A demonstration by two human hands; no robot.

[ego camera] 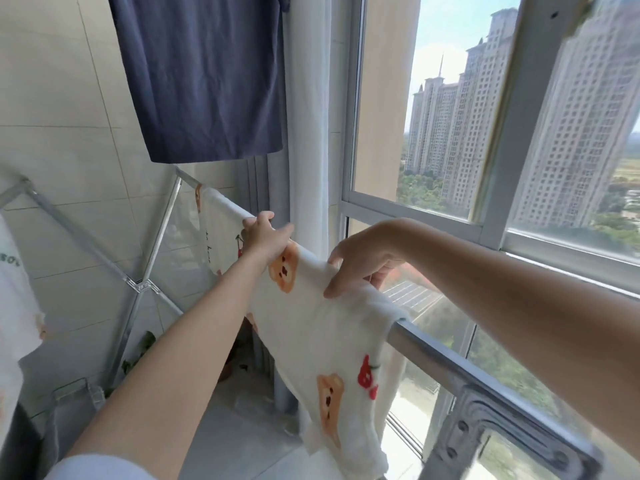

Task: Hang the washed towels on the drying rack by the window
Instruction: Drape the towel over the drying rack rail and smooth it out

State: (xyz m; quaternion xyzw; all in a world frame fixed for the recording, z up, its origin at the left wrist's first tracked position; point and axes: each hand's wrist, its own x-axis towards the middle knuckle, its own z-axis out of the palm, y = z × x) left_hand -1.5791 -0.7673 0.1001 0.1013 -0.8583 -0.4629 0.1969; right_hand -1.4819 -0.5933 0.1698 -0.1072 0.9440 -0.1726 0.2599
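Note:
A white towel (322, 341) printed with orange bears and red cherries lies draped over the top metal rail (450, 358) of the drying rack beside the window. My left hand (265, 233) grips the towel's far edge on the rail. My right hand (363, 261) pinches the towel's top fold nearer to me, thumb on the front side. A second white printed towel (218, 230) hangs on the same rail farther back, partly hidden behind my left hand.
A dark blue garment (204, 74) hangs overhead at the upper left. The rack's silver legs and joints (143, 284) cross at the left before a tiled wall. Another pale cloth (14, 292) hangs at the far left. The window (485, 168) and a white curtain (308, 133) stand close on the right.

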